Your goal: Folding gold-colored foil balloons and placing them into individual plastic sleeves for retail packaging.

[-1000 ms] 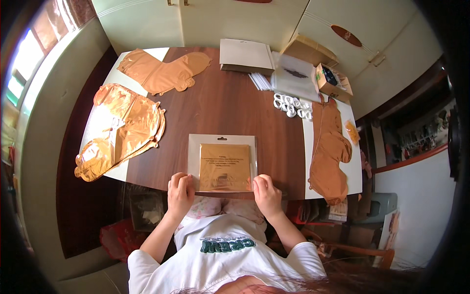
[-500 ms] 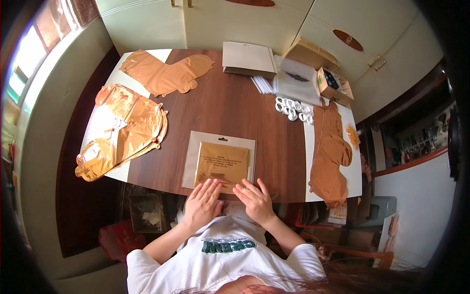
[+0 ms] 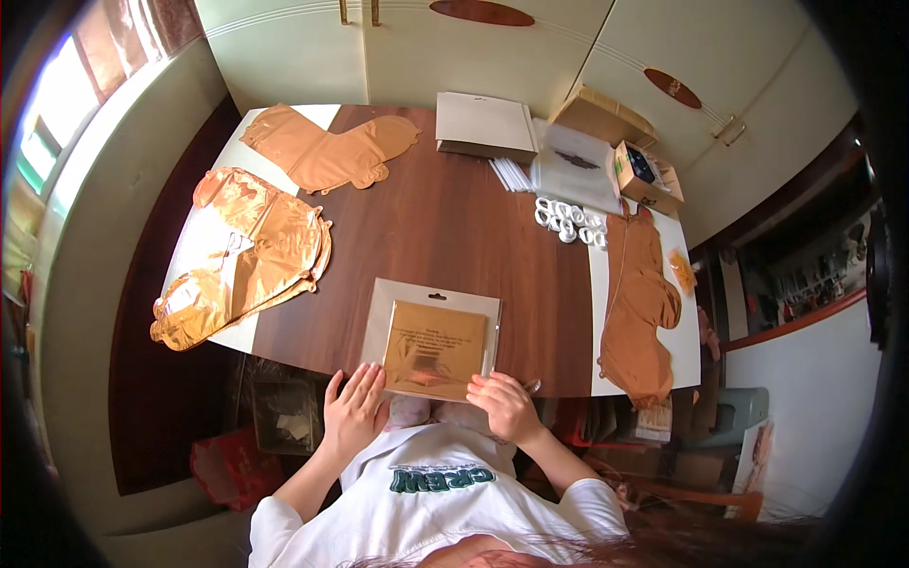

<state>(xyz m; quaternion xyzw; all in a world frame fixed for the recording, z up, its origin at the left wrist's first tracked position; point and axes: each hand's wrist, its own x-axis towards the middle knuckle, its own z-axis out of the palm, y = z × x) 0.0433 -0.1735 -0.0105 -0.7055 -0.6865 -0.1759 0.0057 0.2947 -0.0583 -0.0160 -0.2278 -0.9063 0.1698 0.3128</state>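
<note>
A flat clear package lies at the near edge of the table in front of me. It has a pale card with a hang hole at the top and a folded gold-brown foil piece with dark print inside. My left hand rests at its lower left corner, fingers stretched out and palm down. At the lower right corner, my right hand has its fingers bent over the package's edge, pinching it; the thumb is mostly hidden.
Shiny copper foil balloons lie flat at left, a matte one behind them. Another flat balloon lies at right, near white ribbon rolls. Pale cards, clear bags and a small box stand at the back.
My hands have moved apart, from the package's lower middle to its two lower corners. The right fingers have bent onto the edge. The package sits slightly lower in view.
</note>
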